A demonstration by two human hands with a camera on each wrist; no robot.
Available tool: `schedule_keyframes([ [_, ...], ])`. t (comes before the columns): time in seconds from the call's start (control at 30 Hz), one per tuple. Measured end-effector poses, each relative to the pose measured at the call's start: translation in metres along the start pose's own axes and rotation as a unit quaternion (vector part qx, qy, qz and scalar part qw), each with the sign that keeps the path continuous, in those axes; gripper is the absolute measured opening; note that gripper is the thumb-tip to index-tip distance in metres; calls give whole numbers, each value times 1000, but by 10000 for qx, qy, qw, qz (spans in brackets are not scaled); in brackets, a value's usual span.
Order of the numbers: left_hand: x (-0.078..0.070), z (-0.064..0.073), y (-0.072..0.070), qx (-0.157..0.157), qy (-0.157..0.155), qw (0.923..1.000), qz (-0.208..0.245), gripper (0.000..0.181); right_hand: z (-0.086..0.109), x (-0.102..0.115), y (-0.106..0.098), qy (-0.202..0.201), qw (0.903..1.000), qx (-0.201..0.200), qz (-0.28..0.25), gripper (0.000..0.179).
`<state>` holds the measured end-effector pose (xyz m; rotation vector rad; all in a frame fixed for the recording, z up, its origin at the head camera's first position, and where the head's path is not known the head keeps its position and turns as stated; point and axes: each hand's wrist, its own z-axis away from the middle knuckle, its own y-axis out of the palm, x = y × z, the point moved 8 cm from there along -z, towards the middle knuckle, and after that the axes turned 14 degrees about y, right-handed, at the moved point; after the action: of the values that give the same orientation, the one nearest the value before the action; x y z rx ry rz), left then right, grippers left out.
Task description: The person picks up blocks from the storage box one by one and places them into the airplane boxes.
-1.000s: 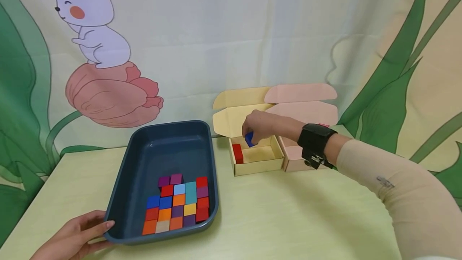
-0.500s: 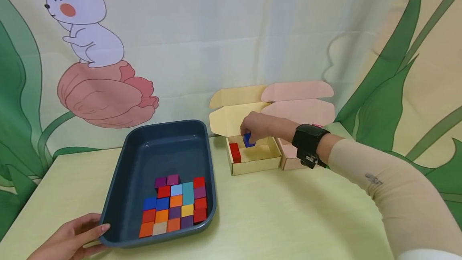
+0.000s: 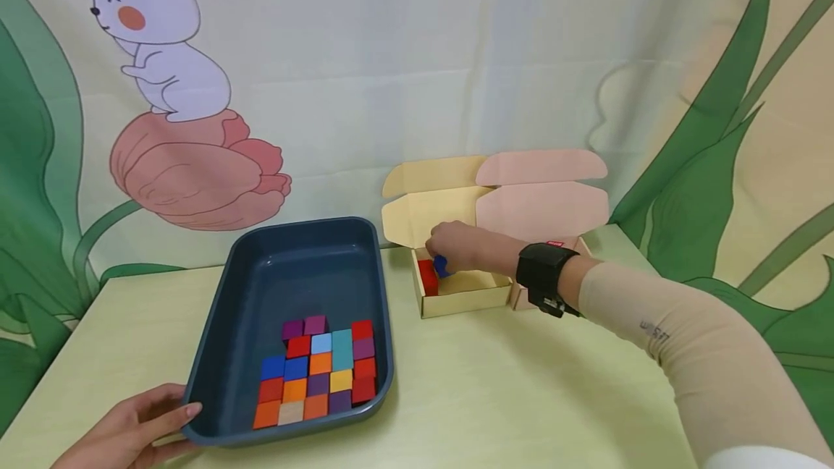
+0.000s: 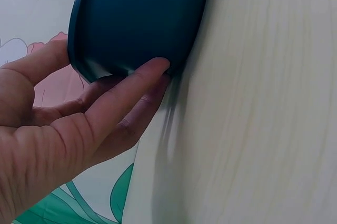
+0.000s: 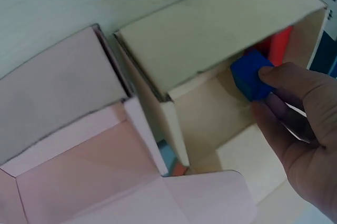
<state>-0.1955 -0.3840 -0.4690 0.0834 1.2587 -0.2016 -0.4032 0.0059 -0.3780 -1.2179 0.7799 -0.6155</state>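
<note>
**Blue block (image 3: 442,266) pinched in the right hand (image 3: 459,244), down inside the yellow box (image 3: 465,304)**

From the head view, I see the right hand bent down into the box, its knuckles uppermost. The blue block pokes out below the fingers, on their left side, partly covered by them. Just beside it, at the box's left end, sits a red block (image 3: 426,279). The pink box (image 3: 542,207) stands alongside to the right, its lid raised too. Over on the left, the left hand (image 3: 140,425) grips the near left corner of the tray (image 3: 296,266), thumb over the rim. Coloured blocks (image 3: 319,362) lie packed towards the tray's near right side, and everything rests on a pale green table (image 3: 495,389).

From the left wrist, the tray's corner is caught between thumb and fingers, with the fingertips against its outer wall, close above the table.

From the right wrist, the hold is plain: the blue block is clasped at the very tips of the thumb and fingers, most of it jutting out beyond them into the yellow box. The red block is right behind it; whether the two touch, I can't tell.
</note>
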Motion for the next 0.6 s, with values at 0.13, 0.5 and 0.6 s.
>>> schedule_keyframes([
  [0.13,-1,1,0,-29,-1,10000,-86,50,0,3,10,31,9998,-114,180,21],
  [0.5,-3,1,1,-78,32,10000,0,47,5,-4,19,395,9986,-131,-332,12],
  [0.6,-4,2,4,-111,14,9999,-39,47,9,-7,19,409,9975,-43,-573,12],
])
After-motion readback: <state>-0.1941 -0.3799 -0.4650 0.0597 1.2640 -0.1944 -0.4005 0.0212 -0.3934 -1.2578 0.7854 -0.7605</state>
